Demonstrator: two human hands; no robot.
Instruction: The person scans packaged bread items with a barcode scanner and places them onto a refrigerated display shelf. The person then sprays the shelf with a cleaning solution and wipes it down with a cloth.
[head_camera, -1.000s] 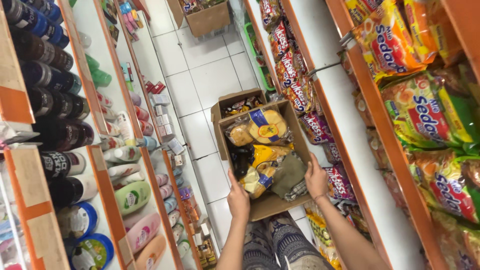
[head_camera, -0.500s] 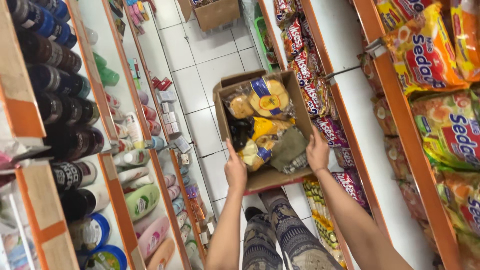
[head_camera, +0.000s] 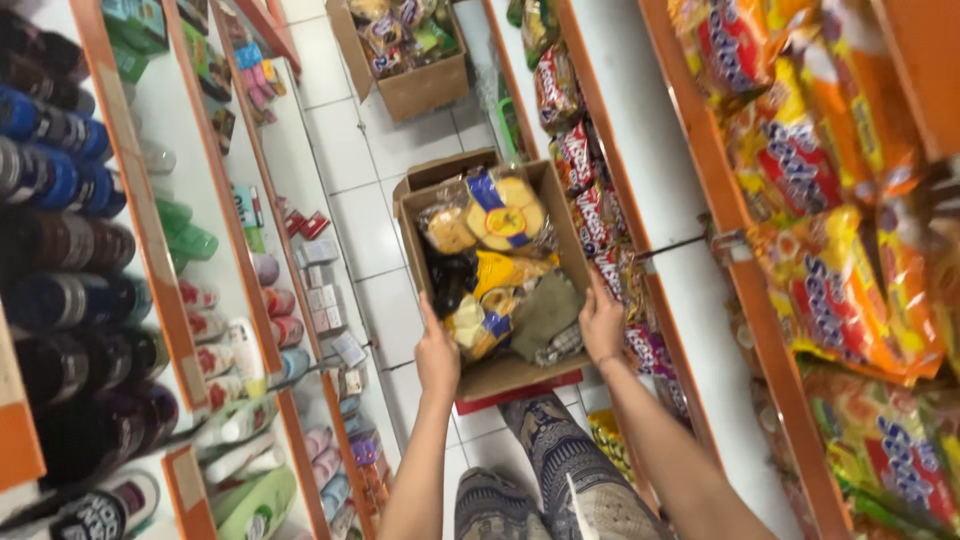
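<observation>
I hold an open cardboard box (head_camera: 515, 372) in front of me over the white tile floor. My left hand (head_camera: 437, 355) grips its left wall and my right hand (head_camera: 602, 325) grips its right wall. Inside lie clear bags of round yellow snacks (head_camera: 495, 215), yellow and dark packets (head_camera: 480, 300) and a folded olive cloth (head_camera: 548, 315). A second open box (head_camera: 440, 170) sits just behind it, mostly hidden. My patterned trousers (head_camera: 560, 470) show below the box.
A narrow shop aisle runs ahead. Left shelves with orange edges (head_camera: 150, 230) hold bottles, tubes and small cartons. Right shelves (head_camera: 700, 170) hold bagged noodles and snacks. Another cardboard box of packets (head_camera: 405, 55) stands on the floor farther down.
The box has stayed in both hands while I moved forward along the aisle; the far floor box now appears closer and the view has swung slightly left.
</observation>
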